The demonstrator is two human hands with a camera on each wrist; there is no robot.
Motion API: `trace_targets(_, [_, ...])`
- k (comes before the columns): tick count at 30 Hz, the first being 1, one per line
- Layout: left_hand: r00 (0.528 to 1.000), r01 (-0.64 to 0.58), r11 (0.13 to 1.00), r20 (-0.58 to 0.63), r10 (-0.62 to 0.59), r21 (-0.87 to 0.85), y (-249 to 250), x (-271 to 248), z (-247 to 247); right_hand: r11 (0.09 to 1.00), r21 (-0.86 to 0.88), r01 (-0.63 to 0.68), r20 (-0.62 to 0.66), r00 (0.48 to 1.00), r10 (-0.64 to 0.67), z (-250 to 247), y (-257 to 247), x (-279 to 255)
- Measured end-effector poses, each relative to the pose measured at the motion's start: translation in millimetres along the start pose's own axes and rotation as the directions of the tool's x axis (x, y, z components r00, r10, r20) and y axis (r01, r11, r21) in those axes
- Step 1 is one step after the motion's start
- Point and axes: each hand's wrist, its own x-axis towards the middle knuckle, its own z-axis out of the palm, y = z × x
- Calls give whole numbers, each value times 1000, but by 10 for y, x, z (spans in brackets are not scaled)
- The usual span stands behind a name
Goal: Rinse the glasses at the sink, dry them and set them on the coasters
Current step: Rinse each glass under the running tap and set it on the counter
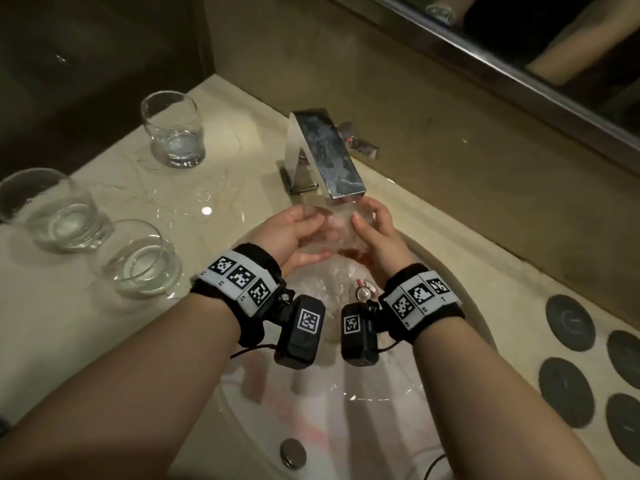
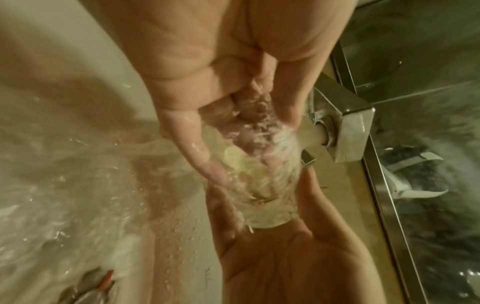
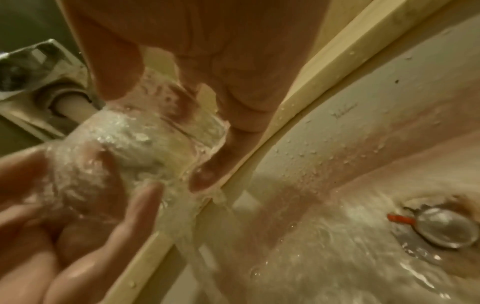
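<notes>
Glass [image 1: 332, 226] is under the faucet [image 1: 325, 157], right below the spout mouth, held between both hands over the sink [image 1: 460, 306]. It lies tipped on its side: long axis runs roughly 9-to-3 o'clock in the head view, one end toward each palm. Which end is the rim I can't tell for sure; the wrist views suggest the thick base sits toward the right hand.

L hand [image 1: 294, 233] sits at 9 o'clock of the glass, fingers curled round its near wall, thumb on top. R hand [image 1: 375, 233] sits at 3 o'clock, fingers wrapped on the far end. In the left wrist view the stream hits the glass [image 2: 262, 176] and froths over the fingers; both grips are wet. Both are equally near, so neither has to reach.

Judgement: rinse step in hand, w/ three more glasses [image 1: 173, 129] [image 1: 55, 209] [image 1: 142, 261] standing upright at 9–10 o'clock on the counter [image 1: 242, 109], water in them. Coasters [image 1: 571, 322] lie at 3–4 o'clock, well apart from the glass, so the R hand is the better-placed carrier. No drying cloth in view.
</notes>
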Motion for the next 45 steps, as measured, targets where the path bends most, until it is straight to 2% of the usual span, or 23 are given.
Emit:
trace_targets(5, [999, 19, 991, 24, -22, 131, 22, 43, -46, 995, -98, 23, 53, 998, -18, 29, 21, 56])
trace_targets(9, [999, 21, 989, 33, -26, 145, 1, 67, -74, 986, -163, 40, 100, 995, -24, -2, 80, 49])
trace_targets(16, [997, 24, 988, 75, -36, 153, 12, 70, -87, 984, -151, 100, 42, 995, -95, -32, 117, 39])
trace_targets(20, [993, -7, 973, 119, -22, 233, 26, 53, -87, 984, -175, -29, -76, 997, 15, 42, 58, 112])
trace_targets(24, [989, -24, 965, 149, -16, 262, 58, 43, -87, 951, -224, -212, -56, 977, 204, 114, -47, 164])
trace_targets(26, [992, -18, 966, 128, -16, 260, 57, 60, -112, 937, -286, -198, -55, 980, 190, 103, -80, 142])
trace_targets(28, [995, -21, 969, 102, -5, 245, 49, 64, -117, 941, -316, -125, -28, 992, 122, 51, -62, 129])
trace_targets(31, [999, -16, 981, 54, 5, 194, 43, 83, -110, 964, -265, -34, 52, 997, 49, 3, 4, 94])
trace_targets(35, [998, -5, 986, 56, -5, 168, 70, 87, -101, 985, -172, 4, 87, 996, 11, -32, 65, 74])
trace_targets(42, [997, -2, 989, 74, -9, 151, 67, 52, -90, 987, -158, -10, 76, 997, 22, -50, 96, 92])
trace_targets(45, [996, -12, 985, 90, -4, 172, 81, 27, -82, 994, -93, -63, 58, 996, 69, -48, 92, 90])
